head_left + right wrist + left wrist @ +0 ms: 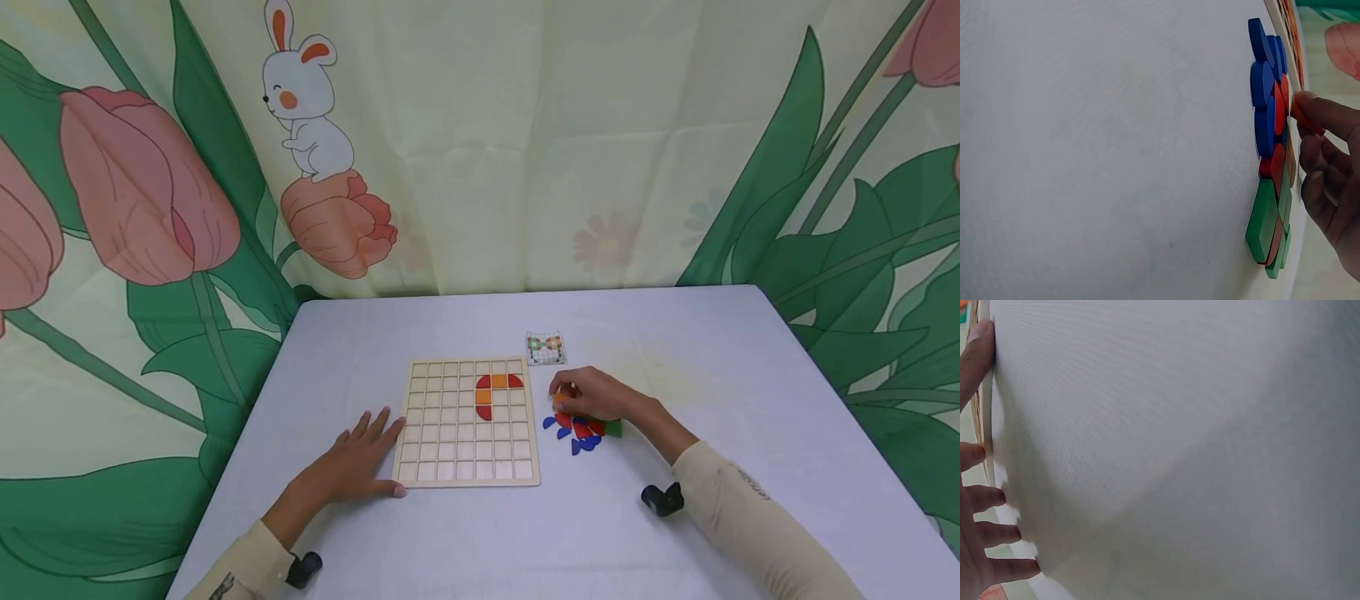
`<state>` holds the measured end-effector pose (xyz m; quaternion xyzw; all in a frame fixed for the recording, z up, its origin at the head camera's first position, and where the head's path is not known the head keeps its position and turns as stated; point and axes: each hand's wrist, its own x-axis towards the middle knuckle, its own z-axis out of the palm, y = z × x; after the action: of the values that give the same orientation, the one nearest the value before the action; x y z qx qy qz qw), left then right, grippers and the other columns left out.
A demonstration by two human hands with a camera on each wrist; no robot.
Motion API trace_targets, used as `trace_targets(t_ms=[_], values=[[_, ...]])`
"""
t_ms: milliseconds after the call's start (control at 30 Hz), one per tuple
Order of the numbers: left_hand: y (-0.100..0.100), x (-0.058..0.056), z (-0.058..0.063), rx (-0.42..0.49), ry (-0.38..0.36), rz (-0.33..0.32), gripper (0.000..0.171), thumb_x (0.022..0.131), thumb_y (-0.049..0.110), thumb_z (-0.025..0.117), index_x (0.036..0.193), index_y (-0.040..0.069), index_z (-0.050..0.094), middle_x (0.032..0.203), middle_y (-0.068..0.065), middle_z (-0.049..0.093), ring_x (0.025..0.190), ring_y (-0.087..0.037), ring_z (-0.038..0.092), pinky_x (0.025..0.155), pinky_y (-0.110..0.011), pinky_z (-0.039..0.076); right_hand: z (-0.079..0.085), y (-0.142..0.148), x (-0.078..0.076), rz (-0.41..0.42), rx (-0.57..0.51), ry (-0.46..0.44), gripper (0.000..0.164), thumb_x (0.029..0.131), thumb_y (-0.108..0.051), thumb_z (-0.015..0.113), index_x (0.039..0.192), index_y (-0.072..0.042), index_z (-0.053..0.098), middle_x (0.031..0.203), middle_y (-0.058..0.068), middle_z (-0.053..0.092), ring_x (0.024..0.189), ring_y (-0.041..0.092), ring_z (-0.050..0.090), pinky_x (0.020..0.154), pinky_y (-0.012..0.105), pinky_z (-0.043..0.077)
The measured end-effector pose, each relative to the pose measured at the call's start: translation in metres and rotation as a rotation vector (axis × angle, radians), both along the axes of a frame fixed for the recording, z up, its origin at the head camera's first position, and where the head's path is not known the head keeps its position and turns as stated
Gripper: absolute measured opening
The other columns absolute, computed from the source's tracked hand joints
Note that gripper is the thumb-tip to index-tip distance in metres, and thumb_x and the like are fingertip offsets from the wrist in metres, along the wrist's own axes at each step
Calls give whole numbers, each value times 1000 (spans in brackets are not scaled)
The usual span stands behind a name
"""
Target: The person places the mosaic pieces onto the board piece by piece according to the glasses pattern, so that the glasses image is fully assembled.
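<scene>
A wooden grid board [442, 433] lies on the table with red quarter-round pieces [483, 412] and orange square pieces [499, 381] in its upper right cells. My left hand [360, 462] rests at the board's left edge, fingers spread, thumb by the lower corner. To the right of the board, my right hand [596, 393] pinches a small orange piece [1305, 119] between thumb and finger. Beneath and beside that hand is a loose pile of blue pieces [1264, 128], red pieces [1272, 165] and green pieces [1263, 219]. The held piece's full outline is partly covered by the fingers.
A small pattern card [545, 348] with a coloured grid design lies behind the board's right corner. White cloth covers the table [675, 350]. A printed curtain [487, 150] hangs along the table's back edge. Dark wrist devices [663, 500] sit under both sleeves.
</scene>
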<state>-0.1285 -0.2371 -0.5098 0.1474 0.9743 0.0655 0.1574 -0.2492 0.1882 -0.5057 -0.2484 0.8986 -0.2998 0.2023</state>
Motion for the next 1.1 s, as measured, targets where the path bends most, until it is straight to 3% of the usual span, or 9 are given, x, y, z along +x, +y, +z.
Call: trace_targets(t_ms=[233,733,1100], values=[[-1,0,2,7,2,-4,111,75,75,69,160,17,28,167,-18,19,152,-49,15,111,-72,27,-1,-5,2,-24,-60,-12,23,94,-20,71,116,-17,69,87,-2,62,76,14,58,66,24,53],[-1,-1,-1,4,-2,10,111,75,75,69,160,19,26,167,-16,18,153,-47,15,112,-70,27,-5,-14,5,-45,-259,-63,26,91,-24,76,111,-10,69,80,3,61,62,18,59,60,27,55],[-2,-2,-4,-1,-2,0,112,75,77,68,161,20,26,168,-16,18,153,-47,14,112,-71,26,-7,-25,11,-27,-294,-77,27,89,-25,78,111,-10,73,80,1,62,58,15,59,58,25,54]])
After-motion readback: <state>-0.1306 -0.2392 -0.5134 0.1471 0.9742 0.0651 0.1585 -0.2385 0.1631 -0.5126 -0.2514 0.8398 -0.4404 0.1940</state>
